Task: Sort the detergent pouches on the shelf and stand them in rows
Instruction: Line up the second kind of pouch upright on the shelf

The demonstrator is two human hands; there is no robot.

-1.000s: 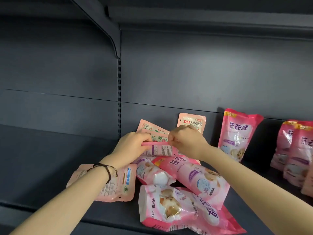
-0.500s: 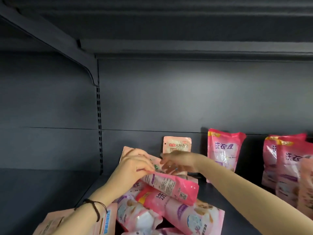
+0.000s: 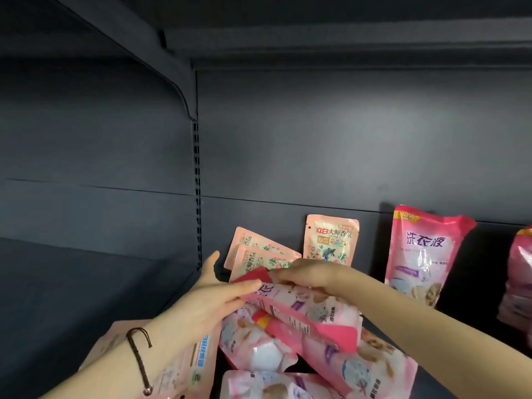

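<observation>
Grip: both hands are on one pink pouch (image 3: 299,309) held above the heap at the near centre of the shelf (image 3: 95,286). The right hand (image 3: 305,276) is closed over the pouch's far upper edge, fingers curled down onto the film. The left hand (image 3: 213,298) is only partly closed: thumb and forefinger pinch the pouch's top corner, where the flat sealed strip folds up, and the remaining fingers are spread and point toward the far wall. The pouch lies tilted, top toward the left, bottom seal toward the near right.

Handling, as judged from its look: the pouch is a soft film bag filled with liquid. It sags between the two holds, so the contents are likely to shift and the weight to swing to the lower end. The glossy film is probably slippery. The flat seals at top and bottom are the stiffest parts and give the surest hold. A pinch on the belly would merely displace the liquid. To stand it, support the bottom and let the base spread flat before release.

Surroundings: several more pink pouches (image 3: 359,367) lie flat and overlapping beneath the held one. A paler pouch (image 3: 184,367) lies at the near left under the left forearm. Two small floral sachets (image 3: 259,254) lean just beyond the hands. A third sachet (image 3: 331,243) stands upright against the back panel. To the right, well apart from the heap, a large pink pouch (image 3: 420,254) stands upright, with more at the right edge.
</observation>
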